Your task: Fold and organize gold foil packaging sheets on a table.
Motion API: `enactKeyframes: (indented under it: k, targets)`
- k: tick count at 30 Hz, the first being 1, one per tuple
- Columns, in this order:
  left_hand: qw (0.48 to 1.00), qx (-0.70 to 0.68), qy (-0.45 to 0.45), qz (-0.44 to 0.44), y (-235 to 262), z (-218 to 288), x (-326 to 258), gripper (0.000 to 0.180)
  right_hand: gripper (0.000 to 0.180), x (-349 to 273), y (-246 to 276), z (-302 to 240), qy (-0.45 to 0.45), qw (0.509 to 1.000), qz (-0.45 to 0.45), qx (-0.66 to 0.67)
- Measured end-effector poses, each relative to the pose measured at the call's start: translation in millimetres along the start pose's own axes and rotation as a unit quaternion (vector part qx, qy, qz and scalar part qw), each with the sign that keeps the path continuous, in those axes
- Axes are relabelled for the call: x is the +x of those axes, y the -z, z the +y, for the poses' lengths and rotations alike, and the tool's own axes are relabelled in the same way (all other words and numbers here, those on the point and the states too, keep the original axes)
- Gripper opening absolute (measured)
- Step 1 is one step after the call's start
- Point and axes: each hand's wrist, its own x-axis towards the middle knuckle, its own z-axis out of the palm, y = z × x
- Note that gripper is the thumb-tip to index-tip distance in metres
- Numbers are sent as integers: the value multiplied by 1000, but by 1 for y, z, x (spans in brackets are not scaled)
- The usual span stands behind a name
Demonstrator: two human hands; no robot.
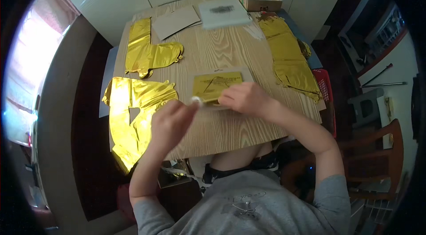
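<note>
A flat clear package point(216, 82) with folded gold foil inside lies at the middle of the wooden table, dark print on its face. My right hand point(246, 97) is closed on its lower right edge, fingers curled. My left hand point(174, 119) is closed in a pinch by the package's lower left corner, slightly blurred. A small shiny whitish bit point(196, 100) shows at its fingertips; whether this is part of the package I cannot tell. Nearest to my left hand on the table is a flat gold foil balloon point(122, 110) with a gap in its middle.
Another gold foil balloon point(151, 55) lies at the far left, and more gold foil point(288, 55) along the right edge. Cardboard point(176, 22), a whitish sheet point(224, 13) and an open box point(261, 1) lie at the back. A wooden chair point(390, 146) stands at right.
</note>
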Motion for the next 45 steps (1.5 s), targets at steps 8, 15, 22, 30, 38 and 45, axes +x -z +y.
enactKeyframes:
  k: [8,15,22,30,38,45]
  targets:
    - [988,130,-53,-62,-41,21,-2,18,7,6,-3,2,-36,999,19,24]
    - [992,90,-60,-61,-44,48,-24,31,9,-1,-10,-8,-43,999,18,12]
    - [988,77,-19,-133,-71,50,-36,67,10,-9,-14,-23,-36,999,15,16]
    - [966,25,44,-256,-86,43,-32,71,11,-19,-15,-36,-27,1000,11,-1]
    - [927,-126,115,-333,-35,62,-54,40,8,-45,-29,-44,0,999,-10,-33]
    - [984,-15,18,-174,-89,-13,-7,40,7,-53,-30,-51,-15,1000,-11,-12]
